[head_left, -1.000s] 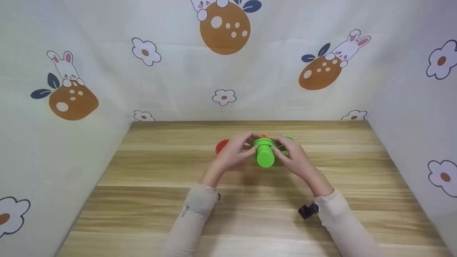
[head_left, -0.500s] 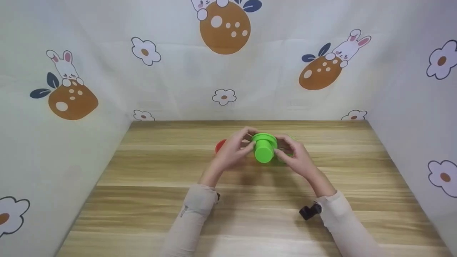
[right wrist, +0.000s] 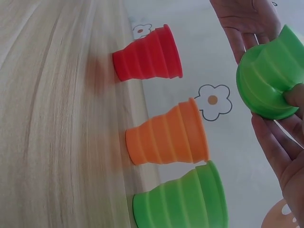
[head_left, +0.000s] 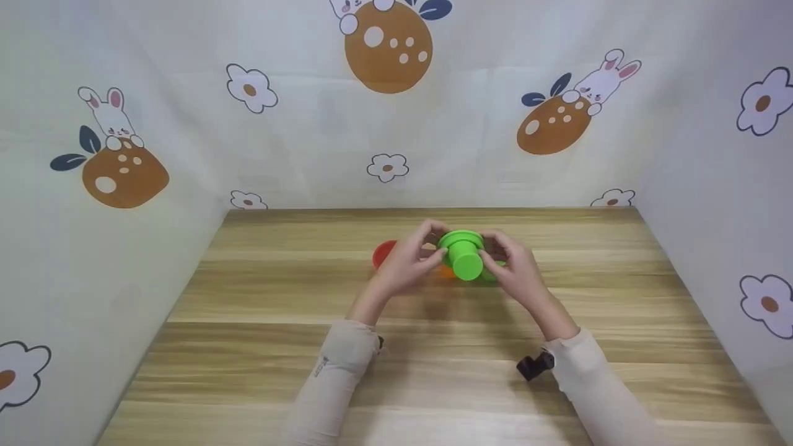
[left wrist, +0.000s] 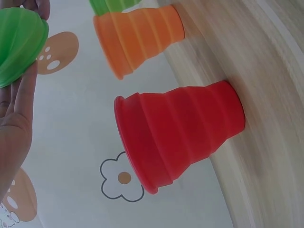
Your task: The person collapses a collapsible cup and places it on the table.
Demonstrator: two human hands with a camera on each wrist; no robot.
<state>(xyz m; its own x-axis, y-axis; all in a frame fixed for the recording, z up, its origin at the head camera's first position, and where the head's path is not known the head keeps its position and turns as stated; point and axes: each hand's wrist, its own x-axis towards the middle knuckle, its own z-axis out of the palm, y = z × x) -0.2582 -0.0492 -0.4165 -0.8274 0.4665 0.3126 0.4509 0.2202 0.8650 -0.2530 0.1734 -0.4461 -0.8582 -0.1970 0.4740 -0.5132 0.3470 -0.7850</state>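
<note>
1. Green collapsible cup [head_left: 463, 253] shifted slightly rightward over the last half second.
2. Grip: left hand [head_left: 412, 257] and right hand [head_left: 519, 266] both clamped at its wide end, above the tabletop [head_left: 446, 378].
3. Judged from here: press its ribs evenly; one-sided force could buckle the side.

Held green cup [head_left: 463, 254]: matt, rubbery; tabletop [head_left: 458, 384]: wood-grained.

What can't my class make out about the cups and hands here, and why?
Orange cup, head view: mostly hidden behind the left hand and held green cup.
Standing green cup, right wrist view: cut off by the bottom edge.
Held green cup, left wrist view: left edge cuts it off.
Right hand, right wrist view: cut off by the right edge.
</note>
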